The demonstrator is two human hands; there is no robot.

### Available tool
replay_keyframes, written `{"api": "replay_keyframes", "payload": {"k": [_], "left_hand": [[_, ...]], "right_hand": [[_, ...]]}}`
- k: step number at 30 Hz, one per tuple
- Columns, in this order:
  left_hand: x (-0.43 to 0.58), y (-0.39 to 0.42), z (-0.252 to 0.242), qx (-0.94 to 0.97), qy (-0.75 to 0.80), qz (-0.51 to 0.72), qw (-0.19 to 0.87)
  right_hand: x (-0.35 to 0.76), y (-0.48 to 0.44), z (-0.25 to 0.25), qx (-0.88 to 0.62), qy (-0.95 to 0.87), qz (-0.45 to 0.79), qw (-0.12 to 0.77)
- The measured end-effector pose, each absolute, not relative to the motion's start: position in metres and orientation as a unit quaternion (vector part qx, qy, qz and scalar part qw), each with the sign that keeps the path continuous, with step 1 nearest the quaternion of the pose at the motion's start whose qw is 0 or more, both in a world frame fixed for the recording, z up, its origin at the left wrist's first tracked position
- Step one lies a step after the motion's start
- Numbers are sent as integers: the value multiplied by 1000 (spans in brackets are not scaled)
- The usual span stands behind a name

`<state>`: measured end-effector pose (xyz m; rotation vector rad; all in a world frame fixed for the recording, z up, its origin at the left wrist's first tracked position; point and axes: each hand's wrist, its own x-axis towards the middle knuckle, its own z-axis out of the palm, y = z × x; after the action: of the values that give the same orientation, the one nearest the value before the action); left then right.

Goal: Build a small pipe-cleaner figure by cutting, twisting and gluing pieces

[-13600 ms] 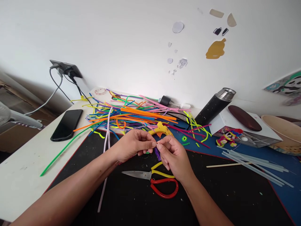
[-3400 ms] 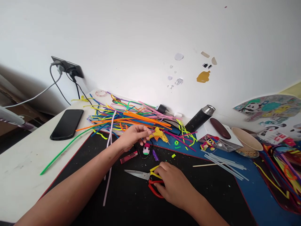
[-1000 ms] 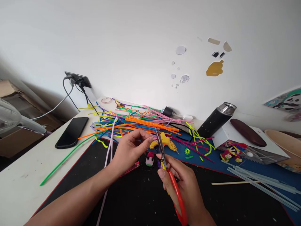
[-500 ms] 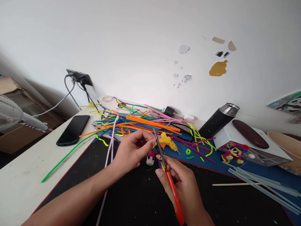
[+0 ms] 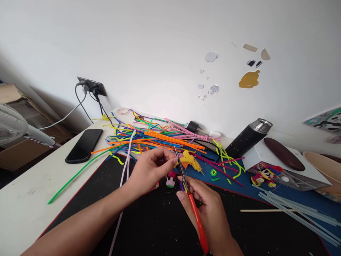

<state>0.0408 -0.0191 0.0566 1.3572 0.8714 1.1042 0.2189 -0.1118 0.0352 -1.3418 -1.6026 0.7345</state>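
Note:
My right hand (image 5: 206, 202) holds red-handled scissors (image 5: 197, 222), their metal blades pointing up and away from me. Something purple and yellow shows by its fingertips, partly hidden. My left hand (image 5: 151, 170) is closed in a pinch beside the blades near their tip; whatever is in the pinch is too small to make out. Between and beyond the hands, a small pink figure head (image 5: 171, 180) with dark eyes and a crimson top is on the black mat (image 5: 160, 227). Just behind the blades lies a yellow hot glue gun (image 5: 192, 160), its nozzle toward the right.
Many coloured pipe cleaners (image 5: 160, 137) are heaped along the wall. A phone (image 5: 84, 145) lies left. On the right are a black flask (image 5: 246, 137), a white box (image 5: 255, 153), a finished-looking doll (image 5: 266, 175), glue sticks (image 5: 301, 213) and a thin wooden stick (image 5: 263, 210).
The camera view has shifted slightly. Both hands and the scissors keep nearly the same pose.

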Motion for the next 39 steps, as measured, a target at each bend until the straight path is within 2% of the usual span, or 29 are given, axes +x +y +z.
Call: {"api": "replay_keyframes", "payload": {"k": [12,18,39], "left_hand": [[30,-8,67,572,379,369,627],[28,-4,64,562,382,357,641],[32,4,52,482,401,334,704]], "right_hand": [[220,-112,32,-558,-650,297,422],[225,-109,32,-552,-678,292,387],[225,-109,29,-576,-685,248,372]]}}
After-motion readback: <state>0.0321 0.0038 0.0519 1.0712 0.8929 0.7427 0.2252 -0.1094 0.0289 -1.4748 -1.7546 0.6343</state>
